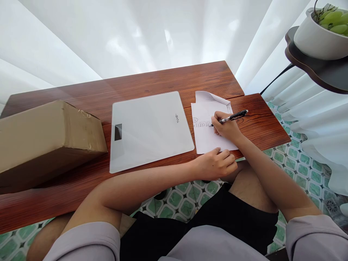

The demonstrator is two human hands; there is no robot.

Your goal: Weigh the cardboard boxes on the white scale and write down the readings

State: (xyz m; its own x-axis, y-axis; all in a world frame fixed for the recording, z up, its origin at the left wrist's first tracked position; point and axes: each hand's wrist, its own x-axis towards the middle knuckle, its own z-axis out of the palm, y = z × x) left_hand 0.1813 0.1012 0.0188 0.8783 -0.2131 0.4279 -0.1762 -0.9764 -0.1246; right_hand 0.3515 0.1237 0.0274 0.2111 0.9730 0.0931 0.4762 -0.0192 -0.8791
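Note:
My right hand [224,127] is closed around a black pen [237,115], its tip on a sheet of white paper [206,141]. Handwritten lines run across the middle of the sheet, with a circled note at their left end. The far edge of the paper is folded and curls up. My left hand [216,165] rests at the near edge of the table by the bottom of the sheet. Its fingers are loosely bent and slightly apart, with nothing seen in them. Left of the paper lies a flat white scale [152,127] with a small dark display.
A brown cardboard box [32,134] stands on the left of the wooden table [163,81]. White curtains [136,36] hang behind. At the upper right, a white bowl [312,41] of green grapes [333,18] sits on a dark stand [320,69]. Green patterned tiles [296,163] cover the floor.

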